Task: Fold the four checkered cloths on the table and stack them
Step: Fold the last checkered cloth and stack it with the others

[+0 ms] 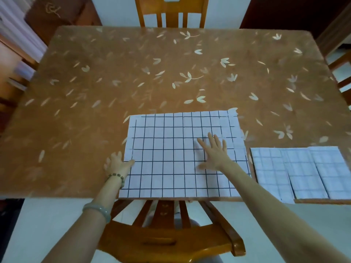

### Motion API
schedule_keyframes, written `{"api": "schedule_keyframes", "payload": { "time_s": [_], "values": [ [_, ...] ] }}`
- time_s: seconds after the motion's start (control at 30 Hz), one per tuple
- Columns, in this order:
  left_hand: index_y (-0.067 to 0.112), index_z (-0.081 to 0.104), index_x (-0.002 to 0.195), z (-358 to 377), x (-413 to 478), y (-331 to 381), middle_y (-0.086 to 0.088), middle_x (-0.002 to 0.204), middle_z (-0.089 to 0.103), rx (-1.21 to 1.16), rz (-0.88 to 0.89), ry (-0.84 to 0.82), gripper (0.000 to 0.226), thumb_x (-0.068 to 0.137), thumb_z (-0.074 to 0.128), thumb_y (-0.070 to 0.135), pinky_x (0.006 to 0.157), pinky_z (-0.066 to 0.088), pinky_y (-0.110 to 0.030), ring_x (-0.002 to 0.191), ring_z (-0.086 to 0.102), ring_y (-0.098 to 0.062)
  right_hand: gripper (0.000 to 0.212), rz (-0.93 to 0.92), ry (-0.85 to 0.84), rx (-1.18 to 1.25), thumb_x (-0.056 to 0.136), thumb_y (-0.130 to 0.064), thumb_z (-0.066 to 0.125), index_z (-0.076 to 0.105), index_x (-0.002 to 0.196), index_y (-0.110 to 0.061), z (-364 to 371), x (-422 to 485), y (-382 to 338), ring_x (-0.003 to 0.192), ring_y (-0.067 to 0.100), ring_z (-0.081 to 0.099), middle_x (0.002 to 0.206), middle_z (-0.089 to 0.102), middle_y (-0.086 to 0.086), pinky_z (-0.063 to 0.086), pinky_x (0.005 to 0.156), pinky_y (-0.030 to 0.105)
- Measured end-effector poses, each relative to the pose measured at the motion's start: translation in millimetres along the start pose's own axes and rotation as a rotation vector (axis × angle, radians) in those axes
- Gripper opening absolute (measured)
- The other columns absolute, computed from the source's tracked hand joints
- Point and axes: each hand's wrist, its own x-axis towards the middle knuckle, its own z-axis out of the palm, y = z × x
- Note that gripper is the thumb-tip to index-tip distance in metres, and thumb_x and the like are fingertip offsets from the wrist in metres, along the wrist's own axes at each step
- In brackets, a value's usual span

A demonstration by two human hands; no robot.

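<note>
A white cloth with a black grid [167,152] lies flat at the table's near edge, folded over itself, with a lower layer showing along its right side. My right hand [214,150] lies flat on it with fingers spread, right of the middle. My left hand [117,164] rests at the cloth's left edge, thumb on the fabric, fingers on the table. To the right, three folded checkered cloths [296,171] overlap in a staggered pile at the near right corner.
The brown table [133,73] has a leaf pattern. A wooden chair [171,240] stands below the near edge, another chair [171,14] at the far side, and a third [341,73] at the right.
</note>
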Motion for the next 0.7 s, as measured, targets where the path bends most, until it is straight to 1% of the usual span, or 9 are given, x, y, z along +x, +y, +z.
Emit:
{"api": "schedule_keyframes", "payload": {
  "time_s": [0.13, 0.23, 0.3, 0.37, 0.43, 0.5, 0.57, 0.63, 0.7],
  "values": [
    [0.008, 0.039, 0.138, 14, 4, 1, -0.013, 0.141, 0.04, -0.031, -0.023, 0.045, 0.079, 0.074, 0.076, 0.035, 0.11, 0.027, -0.05, 0.133, 0.031, -0.033, 0.11, 0.015, -0.052, -0.009, 0.069, -0.061, 0.071, 0.001, 0.15, -0.038, 13, 1, 5, 0.144, 0.031, -0.021, 0.158, -0.02, 0.01, -0.009, 0.114, 0.055],
    [0.009, 0.04, 0.135, 17, 5, 9, -0.013, 0.137, 0.039, -0.032, -0.067, 0.06, 0.074, 0.074, 0.078, 0.03, 0.102, 0.036, -0.054, 0.127, 0.036, -0.034, 0.109, 0.002, -0.088, -0.011, 0.072, -0.057, 0.071, -0.003, 0.151, -0.037, 21, 1, 0, 0.143, 0.031, -0.022, 0.157, -0.022, 0.01, -0.008, 0.115, 0.055],
    [0.008, 0.043, 0.128, 18, 7, 13, -0.011, 0.127, 0.044, -0.076, -0.047, 0.016, 0.065, 0.074, 0.077, 0.023, 0.091, 0.042, -0.046, 0.115, 0.046, -0.034, 0.109, -0.002, -0.092, -0.021, 0.073, -0.056, 0.071, -0.003, 0.151, -0.037, 22, 2, -4, 0.143, 0.032, -0.022, 0.157, -0.022, 0.01, -0.007, 0.115, 0.055],
    [0.01, 0.042, 0.124, 18, 12, 13, -0.006, 0.112, 0.049, -0.173, -0.02, -0.045, 0.062, 0.074, 0.076, 0.02, 0.082, 0.045, -0.039, 0.099, 0.054, -0.03, 0.109, -0.001, -0.084, -0.018, 0.072, -0.055, 0.071, -0.002, 0.151, -0.037, 22, 4, -7, 0.143, 0.033, -0.021, 0.157, -0.021, 0.01, -0.006, 0.115, 0.056],
    [0.009, 0.039, 0.129, 15, 13, 15, -0.001, 0.108, 0.048, -0.257, -0.012, -0.082, 0.061, 0.079, 0.074, 0.017, 0.081, 0.043, -0.035, 0.091, 0.051, -0.022, 0.109, 0.0, -0.084, -0.017, 0.072, -0.056, 0.071, -0.002, 0.151, -0.037, 23, 5, -10, 0.143, 0.033, -0.021, 0.157, -0.021, 0.01, -0.006, 0.115, 0.056],
    [0.007, 0.044, 0.125, 8, 14, 16, -0.003, 0.109, 0.051, -0.315, 0.012, -0.075, 0.051, 0.082, 0.071, 0.012, 0.082, 0.04, -0.033, 0.093, 0.049, -0.021, 0.11, -0.007, -0.093, -0.01, 0.073, -0.056, 0.07, -0.004, 0.151, -0.037, 25, 7, -15, 0.143, 0.033, -0.022, 0.157, -0.022, 0.01, -0.008, 0.115, 0.055],
    [0.005, 0.049, 0.119, -4, 19, 12, -0.004, 0.109, 0.055, -0.312, 0.047, -0.089, 0.041, 0.084, 0.069, 0.008, 0.083, 0.041, -0.034, 0.097, 0.052, -0.023, 0.111, -0.016, -0.087, -0.006, 0.073, -0.057, 0.07, -0.005, 0.151, -0.036, 28, 9, -24, 0.143, 0.033, -0.023, 0.157, -0.023, 0.011, -0.009, 0.115, 0.055],
    [0.006, 0.053, 0.118, -19, 28, 4, -0.007, 0.111, 0.06, -0.292, 0.052, -0.115, 0.038, 0.083, 0.068, 0.009, 0.088, 0.047, -0.04, 0.103, 0.057, -0.028, 0.112, -0.025, -0.072, -0.017, 0.072, -0.058, 0.07, -0.005, 0.151, -0.035, 30, 11, -35, 0.143, 0.032, -0.024, 0.157, -0.023, 0.011, -0.01, 0.114, 0.054],
    [0.009, 0.057, 0.116, -33, 37, -5, -0.008, 0.11, 0.064, -0.297, 0.058, -0.136, 0.035, 0.083, 0.069, 0.009, 0.089, 0.049, -0.043, 0.102, 0.06, -0.029, 0.113, -0.041, -0.061, -0.031, 0.071, -0.06, 0.069, -0.006, 0.151, -0.034, 33, 14, -46, 0.143, 0.032, -0.024, 0.157, -0.023, 0.012, -0.011, 0.114, 0.054]
  ]
}}
